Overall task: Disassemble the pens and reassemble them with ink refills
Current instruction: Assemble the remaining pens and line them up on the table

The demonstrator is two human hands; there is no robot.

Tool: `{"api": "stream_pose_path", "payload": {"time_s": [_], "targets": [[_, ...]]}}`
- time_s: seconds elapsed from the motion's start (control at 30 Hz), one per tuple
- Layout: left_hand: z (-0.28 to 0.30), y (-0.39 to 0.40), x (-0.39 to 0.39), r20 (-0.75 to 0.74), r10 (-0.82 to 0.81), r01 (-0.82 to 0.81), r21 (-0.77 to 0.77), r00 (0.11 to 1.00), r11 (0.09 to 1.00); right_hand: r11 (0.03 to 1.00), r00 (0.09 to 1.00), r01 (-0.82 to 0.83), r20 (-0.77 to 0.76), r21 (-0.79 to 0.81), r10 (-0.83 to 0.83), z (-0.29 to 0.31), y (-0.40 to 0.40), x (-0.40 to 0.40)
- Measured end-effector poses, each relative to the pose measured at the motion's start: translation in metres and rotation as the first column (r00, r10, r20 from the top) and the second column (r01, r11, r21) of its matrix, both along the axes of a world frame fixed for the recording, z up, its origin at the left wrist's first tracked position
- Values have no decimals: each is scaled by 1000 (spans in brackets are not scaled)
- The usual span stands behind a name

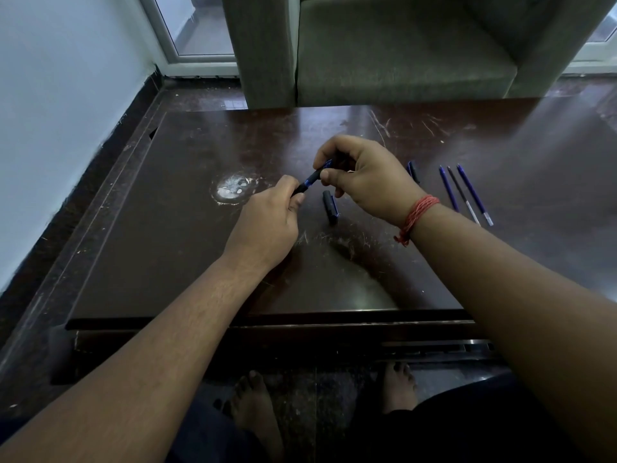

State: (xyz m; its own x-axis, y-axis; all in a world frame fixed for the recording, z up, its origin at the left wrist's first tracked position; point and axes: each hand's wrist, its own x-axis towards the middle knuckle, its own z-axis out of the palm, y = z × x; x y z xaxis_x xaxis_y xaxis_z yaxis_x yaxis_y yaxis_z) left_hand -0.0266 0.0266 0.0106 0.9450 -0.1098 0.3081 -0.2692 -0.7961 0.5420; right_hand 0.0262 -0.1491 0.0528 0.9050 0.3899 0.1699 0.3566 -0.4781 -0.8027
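Note:
Both hands hold one dark blue pen [312, 179] above the middle of the dark wooden table [167, 245]. My left hand [267, 222] grips its lower tip end. My right hand [364, 178], with a red thread at the wrist, pinches its upper end. Below the right hand a short dark pen part [330, 207] lies on the table. Another dark pen piece [413, 170] shows partly behind the right hand. Three thin ink refills [464, 192] lie side by side to the right.
A white worn patch [232, 190] marks the table left of the hands. A grey-green armchair [400, 51] stands beyond the far edge. A white wall runs along the left. My bare feet [257, 409] are on the floor under the near edge.

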Motion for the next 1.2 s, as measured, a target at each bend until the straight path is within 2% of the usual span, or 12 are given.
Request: {"api": "stream_pose_path", "payload": {"time_s": [0.33, 0.53, 0.6, 0.73, 0.87, 1.0, 1.07, 1.17, 1.2], "targets": [[-3, 2, 0, -10, -13, 13, 0, 1000, 1000, 1000, 999, -16, -29, -17, 16, -3, 2, 0], [-1, 0, -2, 2, -29, 29, 27, 1000, 999, 972, 1000, 16, 7, -234, -15, -2, 4, -1], [0, -1, -2, 3, -28, 28, 30, 1000, 999, 982, 1000, 17, -7, -187, -18, -1, 1, 1], [1, -1, -2, 1, -20, 20, 18, 1000, 1000, 994, 992, -95, -73, 56, 99, -4, -10, 7], [-1, 0, -2, -4, -31, 31, 31, 1000, 999, 997, 994, -80, -75, -22, 78, -6, -8, 7], [-1, 0, -2, 1, -30, 30, 38, 1000, 999, 980, 1000, 9, -12, -200, -11, -5, -2, 4], [-1, 1, -1, 0, -24, 24, 31, 1000, 999, 989, 1000, 7, -18, -151, -10, -6, -5, 6], [0, 1, -1, -2, -28, 28, 15, 1000, 999, 995, 990, -88, -111, 42, 92, -5, -11, 8], [0, 1, -1, -3, -32, 32, 14, 999, 999, 993, 986, -104, -123, 62, 111, -5, -11, 7]]}}
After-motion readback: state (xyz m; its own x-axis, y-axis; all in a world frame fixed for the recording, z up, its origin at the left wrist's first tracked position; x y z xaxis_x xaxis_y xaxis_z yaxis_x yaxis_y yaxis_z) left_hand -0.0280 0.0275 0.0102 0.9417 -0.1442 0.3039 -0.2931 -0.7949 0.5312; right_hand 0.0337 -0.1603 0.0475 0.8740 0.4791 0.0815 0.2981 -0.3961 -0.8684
